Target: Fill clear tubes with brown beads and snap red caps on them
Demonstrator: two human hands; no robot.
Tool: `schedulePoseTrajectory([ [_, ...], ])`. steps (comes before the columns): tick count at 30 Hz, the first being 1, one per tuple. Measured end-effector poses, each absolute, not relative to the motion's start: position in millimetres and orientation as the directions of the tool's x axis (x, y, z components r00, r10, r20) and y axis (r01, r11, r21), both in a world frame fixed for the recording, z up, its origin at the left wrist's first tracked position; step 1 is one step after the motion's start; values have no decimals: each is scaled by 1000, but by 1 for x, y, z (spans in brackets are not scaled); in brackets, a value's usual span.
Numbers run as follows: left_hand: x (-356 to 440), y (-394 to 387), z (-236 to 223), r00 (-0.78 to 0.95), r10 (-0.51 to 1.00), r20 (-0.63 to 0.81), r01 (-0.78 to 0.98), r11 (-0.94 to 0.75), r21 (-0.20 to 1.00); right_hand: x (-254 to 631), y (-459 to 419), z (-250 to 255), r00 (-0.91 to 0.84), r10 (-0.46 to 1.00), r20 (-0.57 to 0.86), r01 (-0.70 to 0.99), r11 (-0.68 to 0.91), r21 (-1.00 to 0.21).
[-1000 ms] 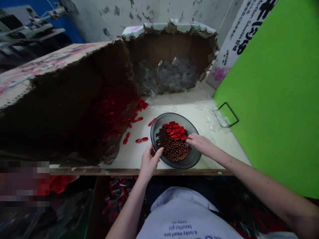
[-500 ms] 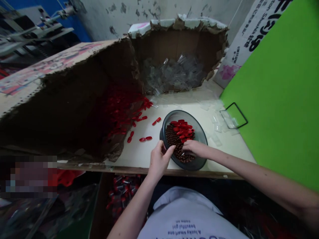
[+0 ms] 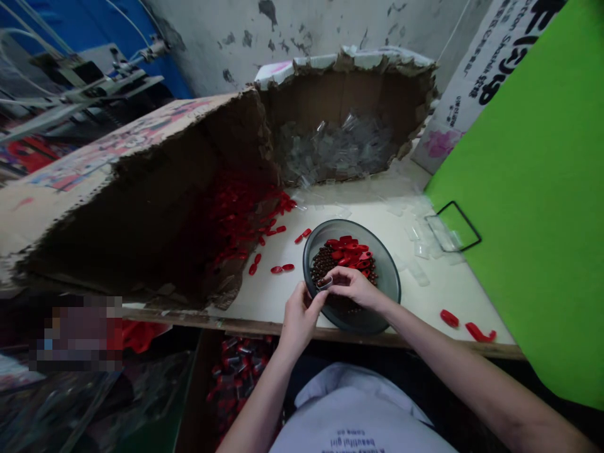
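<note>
A dark grey bowl (image 3: 389,277) stands near the table's front edge, holding brown beads (image 3: 321,259) and a heap of red plastic pieces (image 3: 349,248). My left hand (image 3: 301,314) is closed at the bowl's left rim, its fingers outside and its thumb over the inside. Above the beads, my right hand (image 3: 352,286) pinches a small clear plastic sleeve (image 3: 324,284) with a few brown beads showing in it. My left thumb lies close to that sleeve; I cannot tell whether it touches.
A torn cardboard box (image 3: 155,201) spills red pieces (image 3: 236,214) on the left. Clear sleeves (image 3: 340,148) fill another box (image 3: 406,94) behind. Loose red parts (image 3: 480,332) lie front right. A green panel (image 3: 533,207) borders the right side; a bin of red-and-clear parts (image 3: 236,371) sits below.
My right hand has come up from the beads and moved left toward my left thumb, with the clear sleeve now showing. My left hand stays at the rim. The view has shifted slightly.
</note>
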State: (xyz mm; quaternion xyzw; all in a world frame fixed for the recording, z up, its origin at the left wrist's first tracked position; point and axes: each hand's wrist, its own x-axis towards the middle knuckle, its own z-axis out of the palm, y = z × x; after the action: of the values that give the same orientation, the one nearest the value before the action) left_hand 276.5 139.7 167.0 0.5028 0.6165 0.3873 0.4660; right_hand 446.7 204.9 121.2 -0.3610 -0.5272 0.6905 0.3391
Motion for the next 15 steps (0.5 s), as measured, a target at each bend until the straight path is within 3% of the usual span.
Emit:
schedulePoseTrajectory([
  [7, 263, 133, 150, -111, 952, -284, 46, 290, 956, 452, 196, 142, -467, 874, -135, -236, -270, -933],
  [15, 246, 134, 130, -125, 945, -303, 64, 312, 948, 461, 195, 148, -421, 899, -118, -228, -231, -946],
])
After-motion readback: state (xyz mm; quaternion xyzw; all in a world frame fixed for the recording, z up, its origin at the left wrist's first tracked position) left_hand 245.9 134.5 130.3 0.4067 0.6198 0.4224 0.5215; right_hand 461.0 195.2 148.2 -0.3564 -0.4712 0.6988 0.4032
